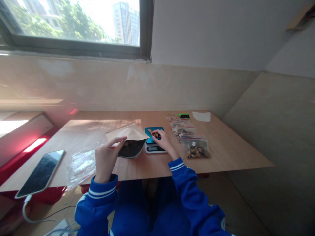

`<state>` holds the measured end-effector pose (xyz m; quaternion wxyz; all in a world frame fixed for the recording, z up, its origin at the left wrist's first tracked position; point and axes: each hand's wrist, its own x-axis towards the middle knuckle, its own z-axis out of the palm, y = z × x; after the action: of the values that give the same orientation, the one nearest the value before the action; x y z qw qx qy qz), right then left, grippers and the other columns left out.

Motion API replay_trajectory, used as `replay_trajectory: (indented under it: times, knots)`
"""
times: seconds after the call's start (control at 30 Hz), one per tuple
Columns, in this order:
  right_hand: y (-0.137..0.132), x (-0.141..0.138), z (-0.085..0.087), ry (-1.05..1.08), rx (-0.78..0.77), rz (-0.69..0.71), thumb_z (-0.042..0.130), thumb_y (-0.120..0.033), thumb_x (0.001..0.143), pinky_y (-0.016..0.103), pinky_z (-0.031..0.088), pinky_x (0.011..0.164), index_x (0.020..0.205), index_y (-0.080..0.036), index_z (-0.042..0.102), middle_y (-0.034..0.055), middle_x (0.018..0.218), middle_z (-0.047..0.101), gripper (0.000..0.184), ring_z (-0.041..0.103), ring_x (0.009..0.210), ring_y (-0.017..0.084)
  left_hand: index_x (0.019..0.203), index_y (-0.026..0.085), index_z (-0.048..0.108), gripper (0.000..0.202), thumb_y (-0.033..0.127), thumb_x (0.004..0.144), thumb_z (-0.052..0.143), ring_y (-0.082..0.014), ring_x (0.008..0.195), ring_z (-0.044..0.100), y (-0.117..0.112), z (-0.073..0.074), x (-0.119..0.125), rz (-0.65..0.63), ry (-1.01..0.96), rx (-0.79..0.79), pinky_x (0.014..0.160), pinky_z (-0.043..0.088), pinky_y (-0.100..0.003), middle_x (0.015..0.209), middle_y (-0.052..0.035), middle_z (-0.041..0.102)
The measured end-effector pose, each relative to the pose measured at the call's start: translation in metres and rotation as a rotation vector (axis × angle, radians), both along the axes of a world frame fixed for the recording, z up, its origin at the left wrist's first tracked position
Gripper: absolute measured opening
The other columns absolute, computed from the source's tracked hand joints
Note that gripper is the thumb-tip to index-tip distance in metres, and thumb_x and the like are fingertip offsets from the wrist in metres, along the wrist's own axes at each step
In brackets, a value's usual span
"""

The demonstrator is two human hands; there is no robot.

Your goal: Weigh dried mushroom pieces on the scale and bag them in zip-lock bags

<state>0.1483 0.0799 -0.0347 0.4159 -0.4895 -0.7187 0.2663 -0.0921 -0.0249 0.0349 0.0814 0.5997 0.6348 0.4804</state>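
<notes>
Hands work close together above the table's (228, 154) front edge: the open left hand (107, 160) reaches its fingertips to the paper pouch (131, 139), the right hand (164, 141) pinches brown pieces (154, 133) on the blue scale (150, 131), its display (155, 148) unreadable.

Phone (40, 174) lying face-up by desk's left edge, cable running down to floor. Clear plastic bag (82, 165) just right of it, hanging over front edge. Green-handled tool (184, 116) & white paper (201, 116) nr back edge.

A brown paper pouch (131, 132) lies tilted near the middle of the frame; its front is dark and shiny; a small white kitchen scale (154, 148) with a blue top sits just right of it; brown dried bits (154, 133) lie on top.
</notes>
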Motion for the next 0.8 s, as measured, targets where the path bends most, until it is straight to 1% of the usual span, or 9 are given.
replay_trajectory:
  times: [0.07, 0.17, 0.37, 0.47, 0.57, 0.63, 0.7, 0.77, 0.8]
  knots:
    - [0.000, -0.010, -0.006, -0.096, 0.017, -0.016, 0.060, -0.024, 0.082, 0.045, 0.033, 0.099, 0.091, -0.016, 0.066, 0.0109, 0.103, 0.063, 0.014, 0.050, 0.109, 0.026, 0.090, 0.031, 0.075, 0.019, 0.041, 0.079, 0.064, -0.0153, 0.056, 0.068, -0.001, 0.000, -0.003, 0.003, 0.015, -0.003, 0.054, 0.048, -0.021, 0.059, 0.0062, 0.070]
    - [-0.002, -0.014, -0.011, -0.190, 0.034, -0.027, 0.061, -0.022, 0.082, 0.047, 0.026, 0.103, 0.096, -0.018, 0.068, 0.0115, 0.111, 0.061, 0.016, 0.042, 0.119, 0.028, 0.090, 0.031, 0.075, 0.019, 0.041, 0.079, 0.064, -0.0145, 0.057, 0.068, -0.002, -0.001, -0.006, -0.007, 0.027, -0.001, 0.055, 0.048, -0.020, 0.061, 0.0066, 0.071]
    - [-0.004, 0.004, -0.019, -0.356, 0.130, -0.109, 0.052, -0.033, 0.090, 0.046, 0.029, 0.105, 0.117, -0.020, 0.061, 0.0138, 0.132, 0.051, 0.031, 0.038, 0.126, 0.027, 0.089, 0.032, 0.075, 0.017, 0.040, 0.079, 0.064, -0.0139, 0.057, 0.068, -0.002, -0.003, -0.005, -0.023, 0.014, -0.008, 0.056, 0.049, -0.020, 0.065, 0.0072, 0.073]
    - [-0.009, 0.014, -0.015, -0.269, 0.145, -0.163, 0.049, -0.028, 0.091, 0.046, 0.032, 0.105, 0.115, -0.018, 0.062, 0.0141, 0.127, 0.054, 0.029, 0.043, 0.123, 0.026, 0.090, 0.031, 0.075, 0.017, 0.039, 0.079, 0.064, -0.0141, 0.059, 0.069, -0.002, -0.003, -0.002, -0.037, -0.008, -0.005, 0.057, 0.050, -0.020, 0.070, 0.0069, 0.074]
    - [-0.027, 0.016, 0.004, -0.058, 0.196, -0.161, 0.047, -0.023, 0.089, 0.043, 0.036, 0.104, 0.106, -0.019, 0.064, 0.0119, 0.116, 0.059, 0.025, 0.050, 0.115, 0.024, 0.090, 0.031, 0.075, 0.018, 0.040, 0.079, 0.064, -0.0153, 0.062, 0.070, -0.002, -0.003, 0.000, -0.019, -0.027, 0.016, 0.058, 0.051, -0.021, 0.074, 0.0067, 0.075]
    - [-0.046, 0.009, 0.025, 0.129, 0.176, -0.056, 0.044, -0.022, 0.090, 0.040, 0.042, 0.099, 0.099, -0.019, 0.065, 0.0096, 0.106, 0.063, 0.023, 0.057, 0.107, 0.021, 0.089, 0.031, 0.075, 0.018, 0.041, 0.079, 0.064, -0.0161, 0.064, 0.071, -0.001, -0.004, 0.001, -0.001, -0.030, 0.027, 0.059, 0.051, -0.022, 0.075, 0.0064, 0.075]
    - [-0.067, -0.004, 0.047, 0.246, 0.055, 0.171, 0.041, -0.020, 0.092, 0.035, 0.048, 0.092, 0.097, -0.018, 0.064, 0.0075, 0.099, 0.066, 0.025, 0.061, 0.099, 0.018, 0.089, 0.032, 0.075, 0.017, 0.041, 0.079, 0.064, -0.0163, 0.066, 0.071, 0.000, -0.005, 0.003, 0.015, -0.030, 0.029, 0.060, 0.051, -0.022, 0.076, 0.0062, 0.076]
    - [-0.085, -0.022, 0.063, 0.220, -0.031, 0.424, 0.039, -0.016, 0.091, 0.032, 0.049, 0.092, 0.101, -0.019, 0.065, 0.0059, 0.105, 0.067, 0.028, 0.062, 0.101, 0.017, 0.089, 0.032, 0.075, 0.016, 0.039, 0.079, 0.065, -0.0165, 0.068, 0.071, 0.001, -0.006, 0.005, 0.016, -0.026, 0.024, 0.061, 0.051, -0.022, 0.076, 0.0061, 0.076]
    - [-0.091, -0.032, 0.067, 0.179, -0.024, 0.486, 0.038, -0.012, 0.090, 0.031, 0.047, 0.094, 0.103, -0.019, 0.066, 0.0055, 0.110, 0.066, 0.031, 0.061, 0.105, 0.016, 0.090, 0.032, 0.075, 0.016, 0.039, 0.079, 0.065, -0.0166, 0.068, 0.072, 0.001, -0.006, 0.007, 0.014, -0.020, 0.022, 0.061, 0.050, -0.022, 0.075, 0.0061, 0.076]
